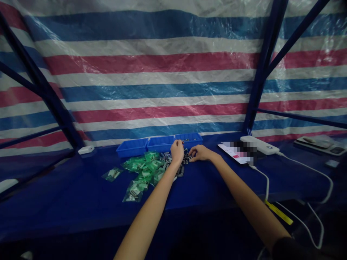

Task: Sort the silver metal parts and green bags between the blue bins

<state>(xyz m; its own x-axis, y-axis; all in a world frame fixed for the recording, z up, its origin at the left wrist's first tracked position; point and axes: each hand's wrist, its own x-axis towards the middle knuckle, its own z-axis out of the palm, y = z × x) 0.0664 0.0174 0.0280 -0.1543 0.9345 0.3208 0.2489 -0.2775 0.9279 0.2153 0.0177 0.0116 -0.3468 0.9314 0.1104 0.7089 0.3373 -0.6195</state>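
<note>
My left hand (pixel 177 151) is closed, its fingers pinched together just in front of the blue bins; whatever it holds is too small to make out. To its right, my right hand (pixel 200 153) reaches with bent fingers into a pile of small dark metal parts (pixel 181 171), its fingertips touching the pile's right side. I cannot tell whether a part sits between those fingertips. Left of the pile lies a heap of green-tinted plastic bags (pixel 145 168) with small parts inside. Behind both hands stand a left blue bin (pixel 132 147), a middle blue bin (pixel 161 143) and a right blue bin (pixel 193 138) holding a few small pieces.
On the blue table (pixel 81 195), a phone (pixel 233 152) and a white power bank (pixel 259 145) with white cables (pixel 268 184) lie to the right. Farther right is a scale-like device (pixel 321 144). A small white box (pixel 86 149) sits back left, near the blue frame post (pixel 51 97).
</note>
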